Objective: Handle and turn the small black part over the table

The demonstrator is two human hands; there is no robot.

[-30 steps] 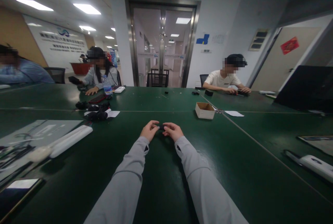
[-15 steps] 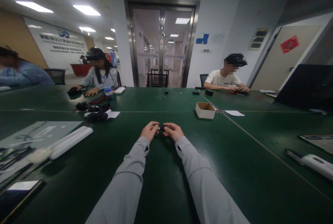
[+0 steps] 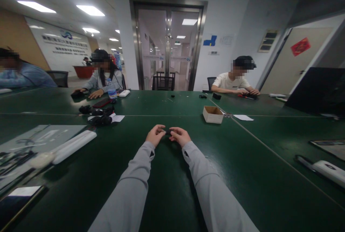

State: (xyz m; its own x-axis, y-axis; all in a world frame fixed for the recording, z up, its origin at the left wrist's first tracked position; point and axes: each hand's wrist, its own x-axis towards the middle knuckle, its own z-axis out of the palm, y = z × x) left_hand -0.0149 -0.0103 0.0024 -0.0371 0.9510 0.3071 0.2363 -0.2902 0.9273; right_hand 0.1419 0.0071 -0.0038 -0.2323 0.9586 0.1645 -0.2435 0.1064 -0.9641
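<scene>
Just above the green table (image 3: 172, 174), both my hands meet at a small black object (image 3: 168, 131), too small and dark for me to tell its kind. My left hand (image 3: 155, 135) has thumb and forefinger closed at its left end. On the other side, my right hand (image 3: 180, 136) pinches its right end between thumb and fingers. The fingertips hide both ends of it.
An open cardboard box (image 3: 212, 114) stands ahead to the right, beside a white paper (image 3: 243, 117). Black gear (image 3: 101, 117), a water bottle (image 3: 111, 91) and a long white device (image 3: 75, 146) lie leftward. A phone (image 3: 20, 205) is near left. Several people sit around.
The silvery tip that showed at the left end of the black object is no longer visible. Both hands stay in nearly the same place.
</scene>
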